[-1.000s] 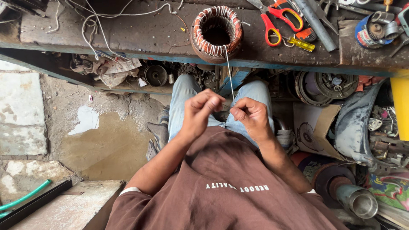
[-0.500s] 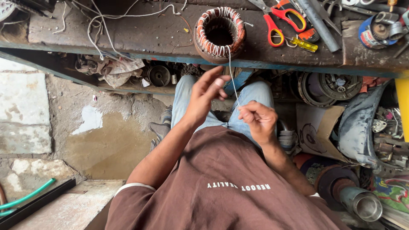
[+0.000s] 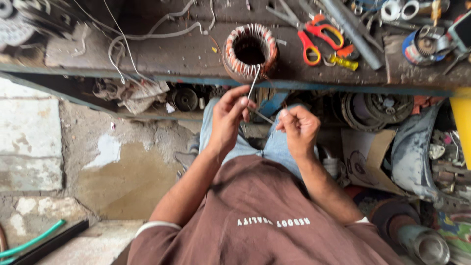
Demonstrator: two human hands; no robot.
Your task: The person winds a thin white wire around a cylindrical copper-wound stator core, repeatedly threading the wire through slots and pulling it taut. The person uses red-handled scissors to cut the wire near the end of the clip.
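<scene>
Grey, stained concrete (image 3: 122, 172) fills the left of our view, with a green hose (image 3: 34, 240) low in the corner, and that side below the tabletop (image 3: 162, 54) is the only open room we have. Loose white wires (image 3: 142, 37) trail across the tabletop toward its front edge. Our left hand (image 3: 228, 118) is raised just under that edge, its fingers pinched shut on a thin pale lead (image 3: 252, 86) that runs up to the wound motor stator (image 3: 249, 49), which sits right at the lip of the tabletop. We judge the step in hand to be dressing or threading this lead; a next move would call for a steady, light pull along the line of the lead, since the stator stands so near the edge that a sideways tug could drag it off. Our right hand (image 3: 300, 128) is close beside, fingers curled closed on the lower end of the strand. Further right, red-handled scissors (image 3: 319, 37) lie on top, and clutter under the tabletop leaves little elbow room.
</scene>
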